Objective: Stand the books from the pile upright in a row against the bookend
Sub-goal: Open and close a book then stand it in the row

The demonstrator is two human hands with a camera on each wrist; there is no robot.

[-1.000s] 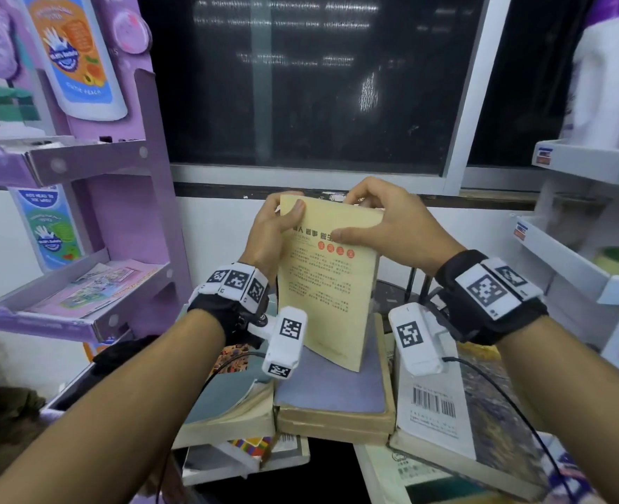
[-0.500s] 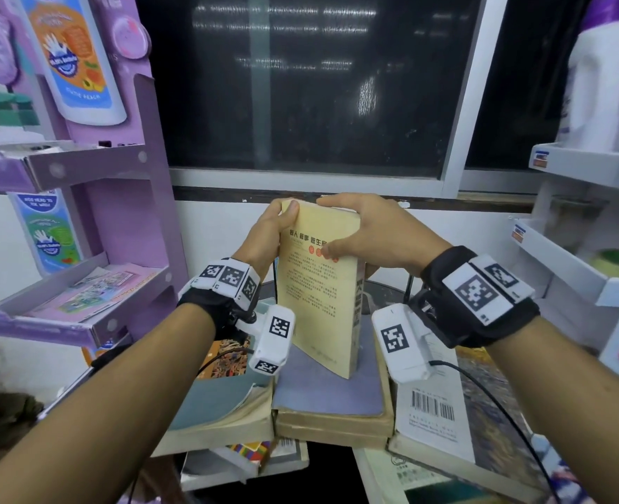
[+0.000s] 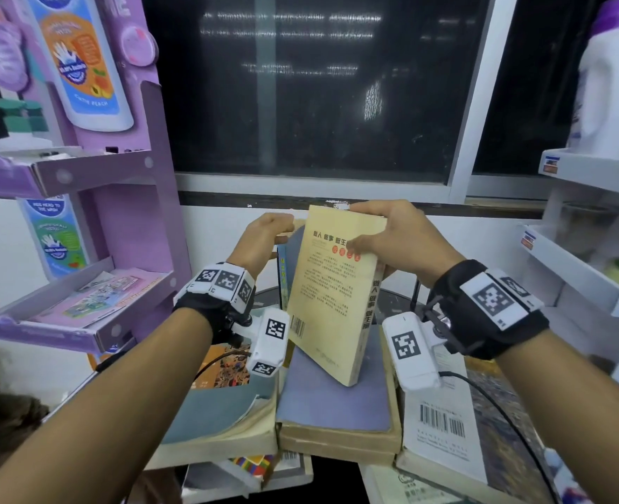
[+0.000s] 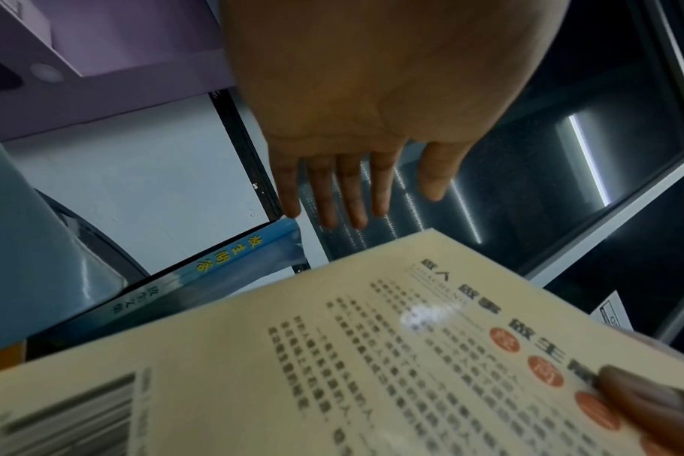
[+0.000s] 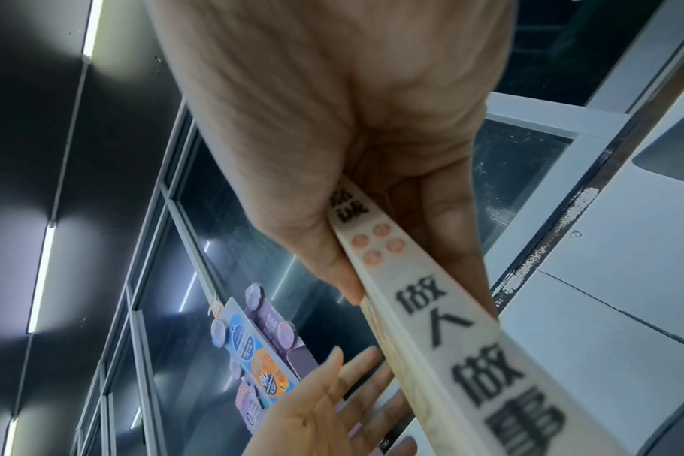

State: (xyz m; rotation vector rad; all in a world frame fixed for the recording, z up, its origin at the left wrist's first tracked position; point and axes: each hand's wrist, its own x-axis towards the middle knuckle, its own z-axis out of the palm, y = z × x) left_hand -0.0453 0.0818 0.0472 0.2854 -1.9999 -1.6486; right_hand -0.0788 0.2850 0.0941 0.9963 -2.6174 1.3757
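My right hand [image 3: 391, 238] grips the top of a yellow paperback [image 3: 330, 296], thumb on the cover and fingers behind. The book stands tilted, with its lower corner on a grey-blue book [image 3: 337, 398] of the flat pile. The right wrist view shows its spine [image 5: 449, 354] pinched in my right hand [image 5: 332, 154]. My left hand [image 3: 260, 241] is off the paperback, just left of it. Its fingers [image 4: 352, 200] are straight, above the top of an upright blue book [image 4: 231, 265] that stands behind the paperback [image 4: 371, 354]. I cannot make out a bookend.
More books lie flat around the pile: a grey one [image 3: 217, 409] on the left and a white one with a barcode [image 3: 442, 431] on the right. A purple display rack [image 3: 82, 314] stands at the left, white shelves [image 3: 573, 271] at the right, and a dark window [image 3: 300, 85] behind.
My left hand has let go of the yellow paperback and opened beside it. The right hand has brought the book lower and turned its spine toward me.
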